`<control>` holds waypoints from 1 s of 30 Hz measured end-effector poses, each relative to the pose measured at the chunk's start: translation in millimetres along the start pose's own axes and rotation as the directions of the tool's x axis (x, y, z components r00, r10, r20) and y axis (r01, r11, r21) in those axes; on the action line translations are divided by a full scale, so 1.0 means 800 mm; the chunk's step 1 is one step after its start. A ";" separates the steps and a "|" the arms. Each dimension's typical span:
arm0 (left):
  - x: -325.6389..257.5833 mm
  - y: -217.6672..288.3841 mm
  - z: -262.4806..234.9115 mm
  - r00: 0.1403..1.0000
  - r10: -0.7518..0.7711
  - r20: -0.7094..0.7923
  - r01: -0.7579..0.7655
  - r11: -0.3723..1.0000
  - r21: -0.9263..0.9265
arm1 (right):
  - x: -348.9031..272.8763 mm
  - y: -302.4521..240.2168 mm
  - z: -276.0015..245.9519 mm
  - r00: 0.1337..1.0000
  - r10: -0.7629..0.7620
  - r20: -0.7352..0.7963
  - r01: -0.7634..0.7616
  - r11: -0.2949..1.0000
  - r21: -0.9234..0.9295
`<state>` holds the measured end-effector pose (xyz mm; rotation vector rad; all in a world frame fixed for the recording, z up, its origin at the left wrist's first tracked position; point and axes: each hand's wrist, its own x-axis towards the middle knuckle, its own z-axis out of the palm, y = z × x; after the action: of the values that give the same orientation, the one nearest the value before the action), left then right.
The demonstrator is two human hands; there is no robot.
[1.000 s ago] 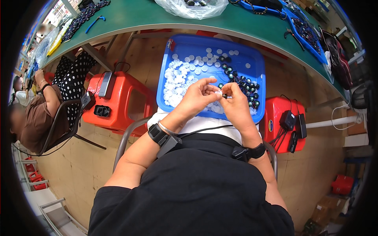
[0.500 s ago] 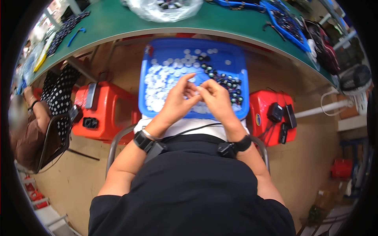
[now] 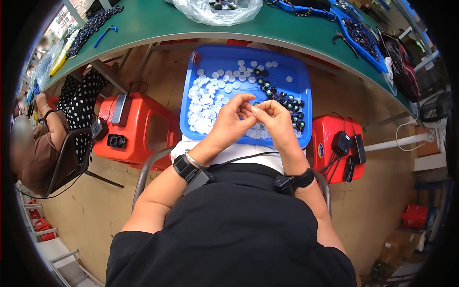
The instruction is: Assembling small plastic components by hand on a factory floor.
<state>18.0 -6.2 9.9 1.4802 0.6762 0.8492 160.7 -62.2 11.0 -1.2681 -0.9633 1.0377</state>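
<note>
hands: left hand (image 3: 233, 122) and right hand (image 3: 275, 119) meet fingertip to fingertip over the blue tray (image 3: 203, 62), wrists bent in
fingers: both pinched on some tiny part between them, too small to make out
tray: sits on the lap, white caps (image 3: 205, 100) piled left, dark round pieces (image 3: 287, 100) on the right
table: green table (image 3: 158, 21) just past it, clear plastic bag (image 3: 215, 10) on top

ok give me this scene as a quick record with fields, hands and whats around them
left hand: left hand fingertips pinched on something too small to tell, meeting the right
right hand: right hand fingertips against the left, over the tray
tray: blue tray on the lap, holding white round caps at left and dark small parts at right
sides: red stool at left, another red stool at right
above: green table
</note>
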 end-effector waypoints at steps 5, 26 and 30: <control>-0.001 -0.006 -0.003 0.995 -0.102 -0.016 0.099 0.985 -0.144 | 0.003 -0.002 0.002 0.982 -0.152 -0.111 0.122 0.963 -0.241; -0.004 -0.002 -0.007 0.993 -0.076 0.088 0.085 0.991 -0.099 | 0.000 0.005 0.001 0.996 0.040 -0.075 -0.032 0.994 0.105; -0.005 0.003 -0.008 0.992 -0.096 0.081 0.100 0.994 -0.050 | 0.000 0.006 -0.001 0.992 0.122 -0.012 -0.114 0.957 0.267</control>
<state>10.0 -6.3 11.9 1.4130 0.6576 0.7254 160.8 -62.3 6.0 -1.1233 -0.7053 1.1961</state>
